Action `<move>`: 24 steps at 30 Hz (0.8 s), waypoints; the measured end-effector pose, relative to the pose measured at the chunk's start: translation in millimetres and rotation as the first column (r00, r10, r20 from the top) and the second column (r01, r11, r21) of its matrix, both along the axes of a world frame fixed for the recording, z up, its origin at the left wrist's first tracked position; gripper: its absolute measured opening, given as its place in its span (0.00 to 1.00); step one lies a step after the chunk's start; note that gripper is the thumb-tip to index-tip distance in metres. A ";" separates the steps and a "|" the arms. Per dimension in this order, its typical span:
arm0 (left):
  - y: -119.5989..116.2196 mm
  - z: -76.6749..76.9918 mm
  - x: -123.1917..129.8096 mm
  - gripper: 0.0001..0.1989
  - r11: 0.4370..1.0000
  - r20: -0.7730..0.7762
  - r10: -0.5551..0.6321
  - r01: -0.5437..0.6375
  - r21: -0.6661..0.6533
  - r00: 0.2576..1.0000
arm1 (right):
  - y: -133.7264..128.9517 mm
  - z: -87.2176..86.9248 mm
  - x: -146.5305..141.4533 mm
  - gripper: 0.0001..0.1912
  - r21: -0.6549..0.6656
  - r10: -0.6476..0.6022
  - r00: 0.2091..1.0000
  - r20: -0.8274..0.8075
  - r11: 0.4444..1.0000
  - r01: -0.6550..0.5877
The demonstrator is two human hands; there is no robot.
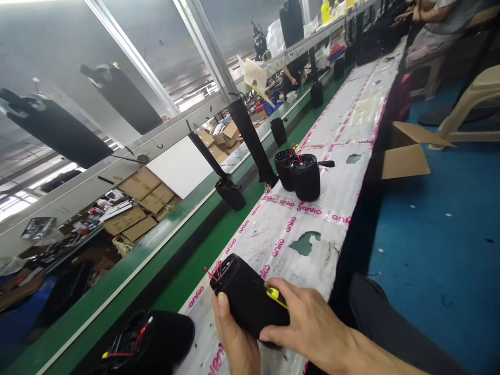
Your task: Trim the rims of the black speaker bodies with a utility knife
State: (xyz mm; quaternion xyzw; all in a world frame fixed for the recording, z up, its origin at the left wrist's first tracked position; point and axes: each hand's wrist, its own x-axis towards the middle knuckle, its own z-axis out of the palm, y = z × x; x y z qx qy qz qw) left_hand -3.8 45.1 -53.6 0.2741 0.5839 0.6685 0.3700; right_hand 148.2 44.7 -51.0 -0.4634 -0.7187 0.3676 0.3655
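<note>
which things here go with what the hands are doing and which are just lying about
Likely part of the job:
black case, held by left hand and right hand
yellow piece at the right hand
similar wired case, lower left

Likely just lying about:
cardboard box on the blue floor
plastic stool, far right

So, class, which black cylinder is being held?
The tilted black cylinder gripped between the left hand and right hand; neither hand touches the other cylinders.

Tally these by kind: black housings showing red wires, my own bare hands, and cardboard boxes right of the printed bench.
Black housings with red wires: 4
Left hand and right hand: 2
Cardboard box: 1
Total: 7
</note>
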 end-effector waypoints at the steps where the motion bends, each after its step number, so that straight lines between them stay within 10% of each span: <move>1: -2.1 -2.7 4.5 0.33 1.000 0.003 0.024 -0.024 0.002 1.000 | -0.6 -3.7 -2.1 0.36 0.111 -0.006 0.998 0.055 0.994 -0.001; 5: -9.9 -7.6 8.7 0.34 0.998 0.055 0.060 -0.061 0.010 0.997 | -6.8 -19.9 -6.7 0.38 0.390 -0.042 0.983 0.181 0.920 -0.033; 14: -14.4 -5.3 -9.4 0.32 0.996 0.109 0.080 -0.076 -0.038 0.991 | -16.6 -18.2 -2.2 0.25 0.416 0.048 0.993 0.110 0.905 -0.089; 20: -10.6 7.2 -19.5 0.31 0.993 -0.206 0.119 -0.115 0.035 0.971 | -8.9 -34.0 5.9 0.14 0.334 0.067 0.997 0.047 0.939 -0.079; 24: -1.5 34.1 -34.5 0.43 0.964 -0.527 0.260 -0.250 0.090 0.809 | 0.8 -55.8 17.0 0.16 0.163 0.003 1.000 0.028 0.987 -0.007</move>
